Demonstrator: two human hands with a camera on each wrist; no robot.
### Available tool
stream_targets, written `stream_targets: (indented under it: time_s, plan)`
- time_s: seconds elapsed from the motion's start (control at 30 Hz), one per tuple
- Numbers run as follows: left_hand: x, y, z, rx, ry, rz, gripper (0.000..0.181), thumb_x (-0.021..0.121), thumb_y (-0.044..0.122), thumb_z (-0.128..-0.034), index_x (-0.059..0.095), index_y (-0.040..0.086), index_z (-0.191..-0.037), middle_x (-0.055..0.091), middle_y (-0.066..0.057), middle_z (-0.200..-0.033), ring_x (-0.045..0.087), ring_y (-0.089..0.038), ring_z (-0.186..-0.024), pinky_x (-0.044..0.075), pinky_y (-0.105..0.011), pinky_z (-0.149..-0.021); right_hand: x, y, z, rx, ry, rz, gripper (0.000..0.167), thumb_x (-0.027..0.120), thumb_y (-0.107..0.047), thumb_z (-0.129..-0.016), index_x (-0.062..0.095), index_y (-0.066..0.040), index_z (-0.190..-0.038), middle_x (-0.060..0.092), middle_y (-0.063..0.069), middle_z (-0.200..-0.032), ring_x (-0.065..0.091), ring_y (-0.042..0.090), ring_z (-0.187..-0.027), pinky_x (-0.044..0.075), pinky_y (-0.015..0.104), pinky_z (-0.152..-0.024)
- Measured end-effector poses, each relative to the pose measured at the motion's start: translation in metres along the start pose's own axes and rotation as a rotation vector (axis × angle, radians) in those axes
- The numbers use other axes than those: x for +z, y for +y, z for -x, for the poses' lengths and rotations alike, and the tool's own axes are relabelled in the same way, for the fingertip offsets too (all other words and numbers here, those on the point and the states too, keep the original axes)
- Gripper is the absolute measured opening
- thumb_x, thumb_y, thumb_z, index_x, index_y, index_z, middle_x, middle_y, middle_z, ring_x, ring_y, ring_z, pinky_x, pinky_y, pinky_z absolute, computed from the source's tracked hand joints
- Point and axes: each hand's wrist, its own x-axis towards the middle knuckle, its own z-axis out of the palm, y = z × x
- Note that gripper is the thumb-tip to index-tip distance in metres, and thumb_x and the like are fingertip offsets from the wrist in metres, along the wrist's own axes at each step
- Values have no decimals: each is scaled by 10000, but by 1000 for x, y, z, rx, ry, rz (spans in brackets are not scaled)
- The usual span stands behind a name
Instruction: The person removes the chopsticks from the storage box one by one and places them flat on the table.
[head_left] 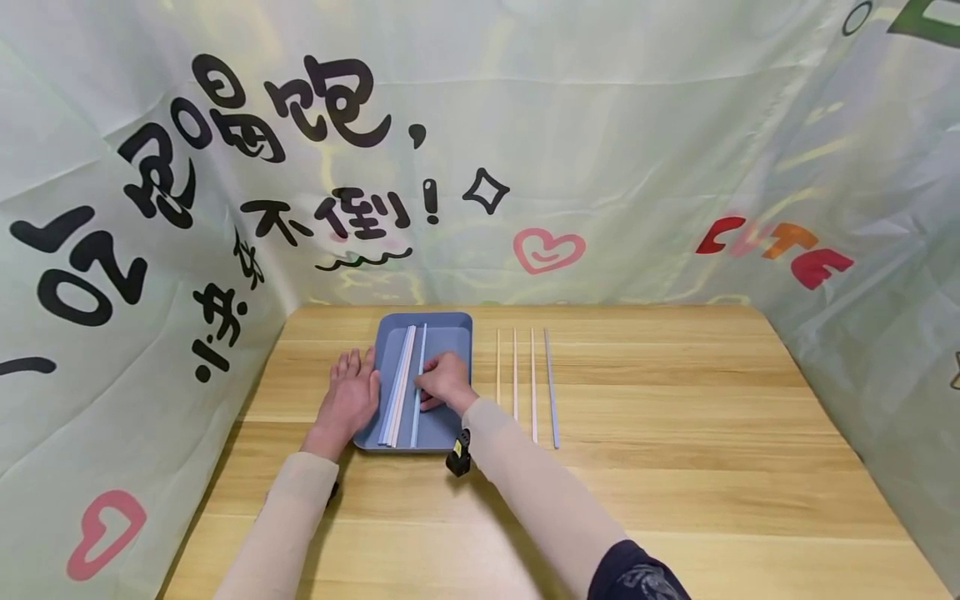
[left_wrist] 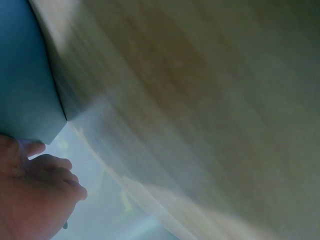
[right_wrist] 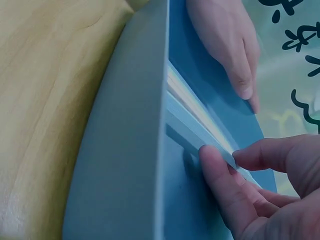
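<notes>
A blue-grey rectangular tray [head_left: 441, 432] sits on the table. Several pale chopsticks [head_left: 399, 387] lie together lengthwise in its left part. Just right of them, my right hand [head_left: 447, 379] pinches a light blue chopstick [head_left: 415, 425] between thumb and fingers; the right wrist view shows this chopstick [right_wrist: 187, 127] low inside the tray. My left hand [head_left: 349, 402] rests against the tray's left edge, fingers extended. In the left wrist view, that hand [left_wrist: 40, 195] is partly cut off, beside the tray wall [left_wrist: 25, 75].
Right of the tray, several chopsticks lie spaced apart on the wooden table [head_left: 675, 433]: a yellow one [head_left: 498, 358], two pinkish ones, one of them nearer the middle [head_left: 533, 383], and a blue-violet one [head_left: 551, 387]. Printed cloth walls [head_left: 637, 167] enclose the table's back and sides.
</notes>
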Motion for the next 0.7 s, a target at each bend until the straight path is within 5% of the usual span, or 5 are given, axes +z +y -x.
stream_targets:
  time_s: [0.3,0.7]
  plan:
    - [-1,1,1,-7,2,4,596,295,272,-1144,223,-10,-1664,207,-381,-1680,161,-566,-1579,129,-675,-1300,-9,-1,2,15,-49,-76,354,682,85,-914,626,108,-1263,696,204,-815,656,198,-575,673,463,-713]
    - [-1,0,0,-2,-5,5,595,289,265,-1145,215,-21,-1662,196,-391,-1677,145,-580,-1574,121,-677,-1298,-35,-7,10,4,-65,-106,416,695,78,-906,629,76,-1317,735,209,-856,696,209,-619,673,422,-686]
